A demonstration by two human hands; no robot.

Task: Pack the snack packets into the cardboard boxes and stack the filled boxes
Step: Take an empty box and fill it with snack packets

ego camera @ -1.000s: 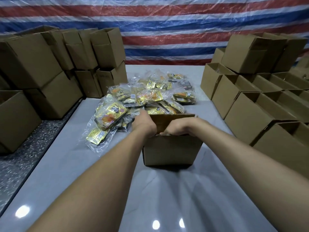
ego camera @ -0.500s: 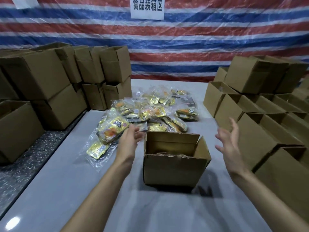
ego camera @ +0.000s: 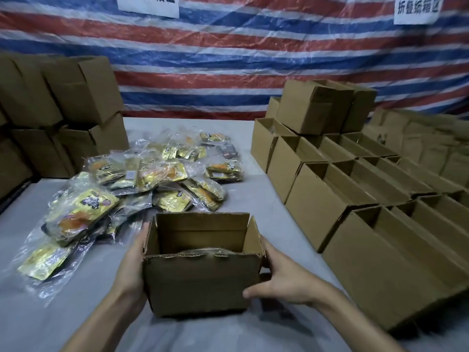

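I have one box (ego camera: 200,283) between my hands, sitting on the tabletop (ego camera: 266,191) right in front of me, just this side of the snack packets (ego camera: 142,184). My left hand (ego camera: 130,270) lies flat against its left wall, with the fingers straight up along the cardboard. My right hand (ego camera: 283,278) grips the right front corner, thumb across the front face and fingers round the side. All the flaps stand up, and something pale shows just above the near rim. I take it to be a packet already inside, though I cannot tell how full the box is.

I judge this to be the end of filling, with the box taken in hand. The next move calls for folding the flaps down and then lifting with even pressure from both sides, because the thin walls could bow. The stacked boxes (ego camera: 86,97) on my left look like the place for it.

Counting:
- One box is in my grasp.
- The packets are a loose heap in clear wrap, overlapping too much to count, certainly more than a dozen.
- The open boxes (ego camera: 319,199) on my right show four along the near edge, with further rows behind them and two more sitting on top.
- The left stack has two tiers, too blurred to number.
- Two white signs (ego camera: 148,5) hang on the striped tarp (ego camera: 228,59).
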